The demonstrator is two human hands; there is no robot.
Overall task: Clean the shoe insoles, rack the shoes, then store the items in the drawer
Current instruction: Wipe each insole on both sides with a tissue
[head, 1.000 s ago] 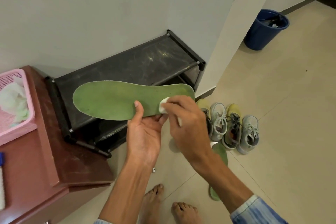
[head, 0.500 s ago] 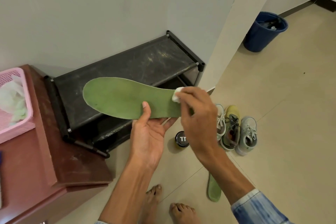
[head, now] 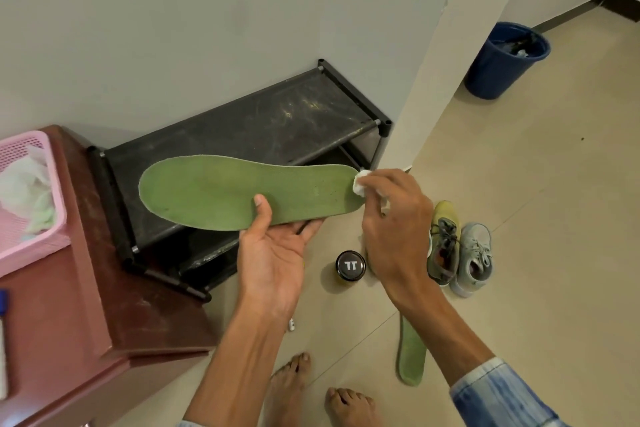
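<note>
One green insole (head: 221,191) is held level above the shoe rack (head: 242,128). The left hand (head: 273,253) pinches its near edge, thumb on top and fingers (head: 311,227) beneath. It looks light, thin and bendy, so a grip near mid-length should keep it from sagging. The right hand (head: 394,225) pinches a white wad (head: 360,182) against the insole's end nearest the shoes (head: 460,250). Firm wiping there could fold it.

- "TT": two pale capital letters, side by side, on the flat black lid of the small round tin (head: 350,265), which stands on the floor (head: 519,191) in the lower middle of the frame.
- The letters sit at the lid's centre and read upright from where I stand.
- I can read no other writing.
</note>
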